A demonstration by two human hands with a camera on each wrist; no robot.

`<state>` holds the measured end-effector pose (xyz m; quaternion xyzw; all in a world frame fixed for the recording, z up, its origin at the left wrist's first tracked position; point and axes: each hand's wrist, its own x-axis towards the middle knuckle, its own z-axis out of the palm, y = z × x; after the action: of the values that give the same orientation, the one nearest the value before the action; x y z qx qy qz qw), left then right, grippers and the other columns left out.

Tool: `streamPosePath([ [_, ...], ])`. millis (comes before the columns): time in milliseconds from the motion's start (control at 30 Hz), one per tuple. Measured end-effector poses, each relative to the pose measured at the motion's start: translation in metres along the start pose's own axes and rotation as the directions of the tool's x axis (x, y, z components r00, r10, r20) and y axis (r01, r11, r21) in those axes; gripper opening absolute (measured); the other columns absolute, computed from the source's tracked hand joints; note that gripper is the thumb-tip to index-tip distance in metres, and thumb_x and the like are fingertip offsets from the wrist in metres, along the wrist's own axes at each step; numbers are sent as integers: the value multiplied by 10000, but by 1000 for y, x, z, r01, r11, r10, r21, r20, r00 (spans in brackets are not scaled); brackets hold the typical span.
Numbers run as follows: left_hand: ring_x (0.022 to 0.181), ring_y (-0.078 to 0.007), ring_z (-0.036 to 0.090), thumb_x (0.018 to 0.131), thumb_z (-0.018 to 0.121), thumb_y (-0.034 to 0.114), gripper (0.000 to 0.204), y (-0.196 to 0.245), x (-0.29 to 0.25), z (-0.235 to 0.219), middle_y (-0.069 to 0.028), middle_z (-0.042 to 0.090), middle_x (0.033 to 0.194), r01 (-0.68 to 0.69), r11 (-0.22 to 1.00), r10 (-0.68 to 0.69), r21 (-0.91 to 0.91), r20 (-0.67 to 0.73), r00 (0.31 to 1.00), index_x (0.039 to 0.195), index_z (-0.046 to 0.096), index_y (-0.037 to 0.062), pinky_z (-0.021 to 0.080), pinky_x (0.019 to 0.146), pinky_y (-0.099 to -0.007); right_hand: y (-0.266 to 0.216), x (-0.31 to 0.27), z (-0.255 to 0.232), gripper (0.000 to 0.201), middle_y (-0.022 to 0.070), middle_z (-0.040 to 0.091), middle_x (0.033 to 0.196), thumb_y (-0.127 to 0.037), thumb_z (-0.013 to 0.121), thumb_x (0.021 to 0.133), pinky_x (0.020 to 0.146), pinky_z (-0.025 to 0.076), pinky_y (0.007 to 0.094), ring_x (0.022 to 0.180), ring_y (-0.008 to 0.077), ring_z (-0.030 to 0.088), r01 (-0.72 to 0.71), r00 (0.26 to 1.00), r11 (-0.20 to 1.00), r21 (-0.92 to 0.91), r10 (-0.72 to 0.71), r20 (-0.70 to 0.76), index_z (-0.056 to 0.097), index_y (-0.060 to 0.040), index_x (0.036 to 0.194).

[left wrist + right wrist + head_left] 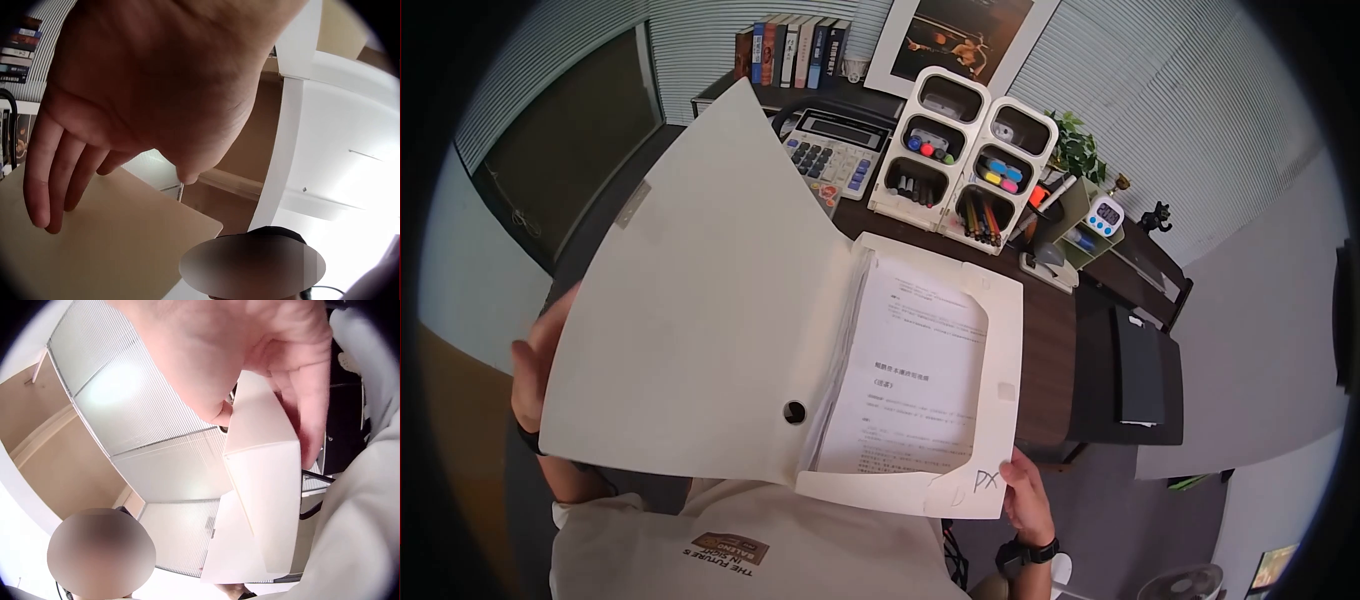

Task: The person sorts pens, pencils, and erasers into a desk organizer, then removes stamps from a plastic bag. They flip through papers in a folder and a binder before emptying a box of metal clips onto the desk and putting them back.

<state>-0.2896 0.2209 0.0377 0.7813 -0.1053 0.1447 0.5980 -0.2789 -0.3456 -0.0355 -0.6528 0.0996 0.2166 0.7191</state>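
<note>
A cream file box (1012,390) is held up in front of the person's shirt, with "PX" handwritten near its lower right corner. Its wide cover (690,300) is swung open to the left; a round hole is near the spine. Printed sheets (910,390) lie stacked inside, partly framed by the box's inner rim. At the lower right corner, the right hand (1027,497) grips the box, thumb on one side and fingers on the other (309,406). Behind the cover's left edge is the left hand (535,370); its straight fingers (39,187) rest against the cover.
Beyond the box, a dark desk (1045,350) carries a calculator (835,150), pen organizers (930,140), a stapler (1050,268) and a small timer (1105,215). Books (795,50) stand at the back left. A black folder (1145,365) lies on the right.
</note>
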Motion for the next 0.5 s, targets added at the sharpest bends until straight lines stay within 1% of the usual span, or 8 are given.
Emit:
streamPosePath([
  [67,1336,-291,560,1040,246,745,990,-6,-6,8,-211,566,1479,-92,938,116,-335,52,992,1532,424,-96,404,1134,-407,-4,-1,3,513,-61,648,1031,-236,588,1032,611,336,166,732,-12,443,-43,999,998,-43,42,-14,507,-13,1487],
  [133,1330,-306,564,1070,201,688,928,-8,7,20,-208,577,1469,-118,904,190,-410,138,972,1499,467,-91,418,1120,-403,-3,0,3,520,-66,633,1025,-225,581,1030,613,326,172,733,-7,422,-49,999,998,-47,50,19,494,-16,1498],
  [200,1363,-351,534,1064,288,678,880,-26,22,25,-229,546,1491,-45,989,106,-142,457,883,1498,468,-66,401,1138,-422,7,5,0,528,-70,618,1018,-214,573,1027,614,315,178,734,-1,401,-52,997,997,-50,55,56,482,-19,1509],
  [267,1396,-396,504,1058,374,668,839,-41,32,31,-251,515,1513,-56,988,-62,145,700,711,1496,469,-42,384,1156,-441,28,13,-4,612,58,736,1100,-273,606,998,439,323,156,567,-29,490,47,998,998,40,-48,27,457,74,1479],
  [300,1396,-396,504,1058,374,668,839,-38,37,44,-251,515,1513,-58,988,-60,144,701,711,1496,469,-42,384,1156,-441,27,12,-5,612,58,736,1100,-273,606,998,439,323,156,567,-29,490,48,998,998,40,-49,25,457,74,1479],
  [367,1521,-405,286,1018,569,504,786,-20,53,97,-248,250,1649,-41,999,28,7,632,774,1576,354,-5,312,1209,-472,22,10,-5,614,99,707,1202,-252,605,991,589,474,163,772,32,641,24,998,999,24,-26,55,451,73,1488],
  [400,1584,-409,177,997,667,422,829,-15,59,115,-246,117,1717,-38,997,67,-62,591,804,1617,297,13,276,1236,-487,19,9,-6,614,99,707,1202,-252,605,991,589,474,163,772,32,641,27,998,999,23,-28,54,451,73,1488],
  [500,1588,-438,122,950,732,338,876,-38,57,148,-230,48,1732,-115,993,101,-10,554,827,1641,272,57,251,1243,-533,4,5,-1,617,102,696,1234,-252,613,986,683,521,206,866,80,674,-37,994,998,-51,42,98,455,53,1499],
])
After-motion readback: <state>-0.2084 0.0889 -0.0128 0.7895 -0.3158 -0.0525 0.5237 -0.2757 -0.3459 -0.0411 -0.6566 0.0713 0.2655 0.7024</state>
